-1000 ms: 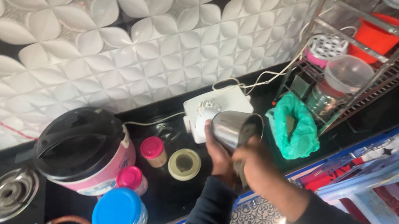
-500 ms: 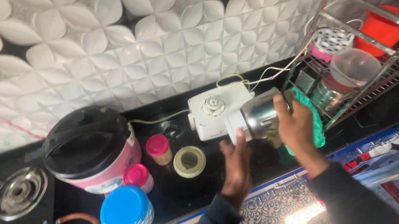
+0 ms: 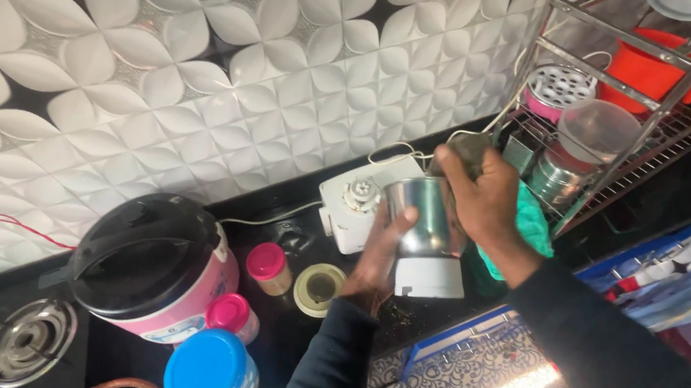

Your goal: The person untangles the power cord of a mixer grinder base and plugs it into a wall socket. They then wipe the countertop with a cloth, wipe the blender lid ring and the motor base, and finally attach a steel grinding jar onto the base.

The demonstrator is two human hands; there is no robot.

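1. Steel mixer jar (image 3: 425, 226) with white base, held above the black counter (image 3: 330, 333) just near of the white mixer base unit (image 3: 354, 205); right hand (image 3: 481, 199) is wrapped around the jar's right wall, left hand (image 3: 380, 253) lies open-palmed against its left wall
2. Hands stand apart, one on each side of the jar, both touching it
3. Left of the jar: yellow tape roll (image 3: 318, 289), pink-lidded jar (image 3: 268, 268), pink rice cooker with black lid (image 3: 154, 270), blue-lidded container (image 3: 208, 374); bare counter shows between tape roll and left forearm
4. Right: green cloth (image 3: 535, 229), largely hidden behind the right wrist, then a steel dish rack (image 3: 638, 77) crowding the counter's right end
5. Gas burner (image 3: 25, 342) at far left, cut off by the frame edge
6. Jar mouth and its contents cannot be made out; the counter's near edge is partly hidden by both sleeves
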